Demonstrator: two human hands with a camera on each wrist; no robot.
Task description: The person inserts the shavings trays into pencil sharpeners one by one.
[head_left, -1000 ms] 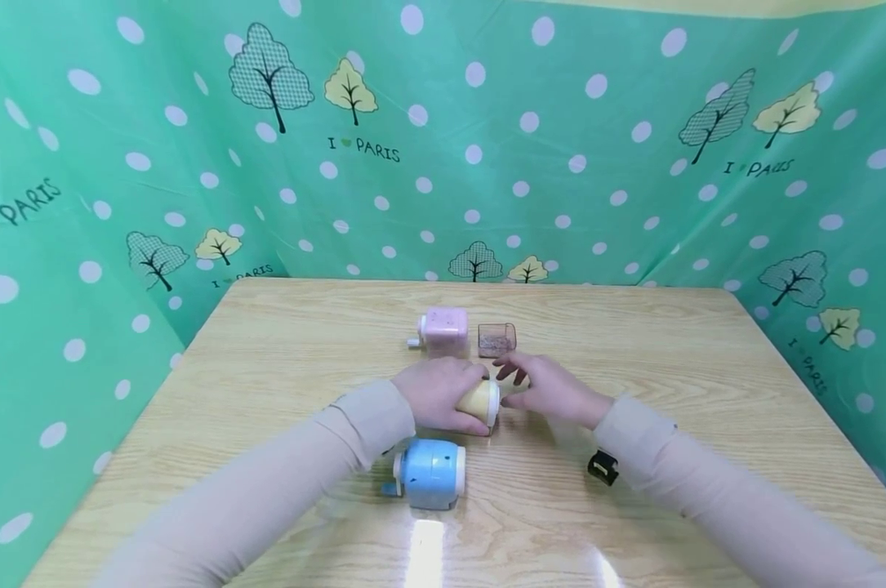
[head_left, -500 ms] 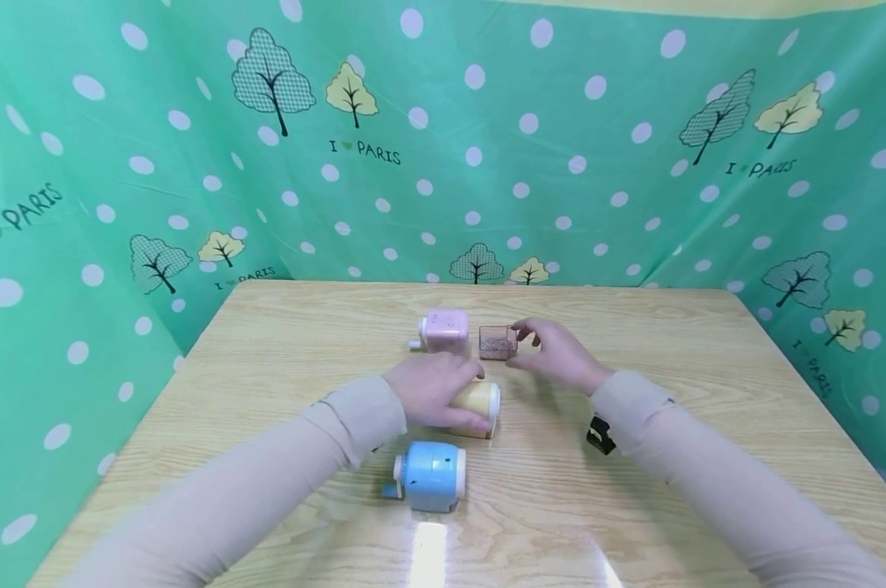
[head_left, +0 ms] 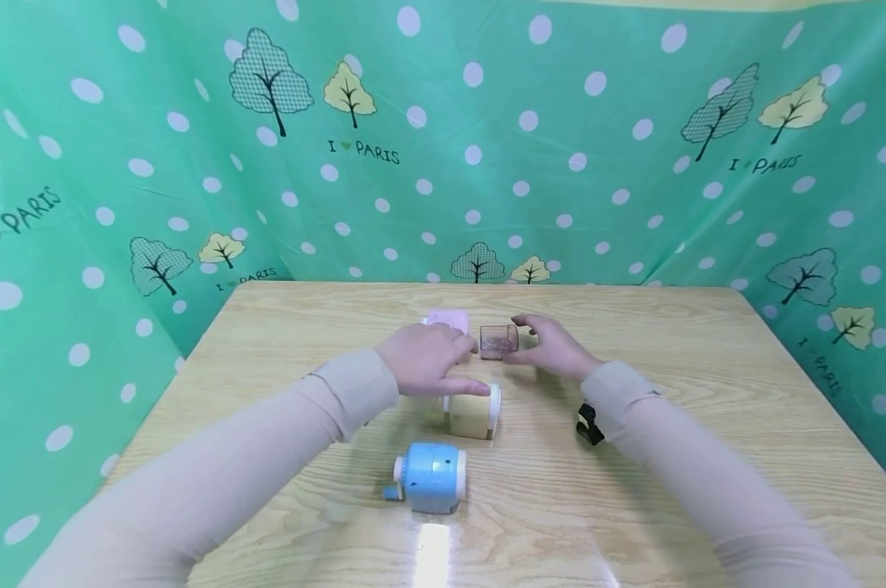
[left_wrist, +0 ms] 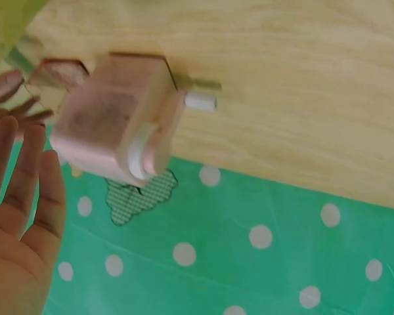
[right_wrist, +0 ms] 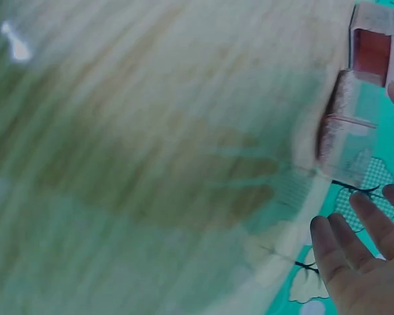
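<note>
A pink crank pencil sharpener [head_left: 448,318] stands at the back, partly covered by my left hand [head_left: 428,355]. That hand hovers with fingers extended, holding nothing; the left wrist view shows it beside the pink sharpener [left_wrist: 111,118]. To the sharpener's right lies a clear reddish shavings drawer [head_left: 498,343] with shavings inside. My right hand [head_left: 553,347] reaches around the drawer's right end, fingers spread; in the right wrist view they look apart from the drawer [right_wrist: 351,128]. An open cavity [right_wrist: 371,56] shows in the pink sharpener there. Below my left hand sits a yellow sharpener [head_left: 472,415].
A blue crank sharpener [head_left: 434,478] stands nearest the front, its handle pointing left. All stand on a wood-grain table [head_left: 634,506]. A green dotted curtain [head_left: 443,163] closes off the back and both sides.
My left hand has let go of the yellow sharpener and moved back toward the pink one. My right hand has moved from beside the yellow sharpener to the drawer.
</note>
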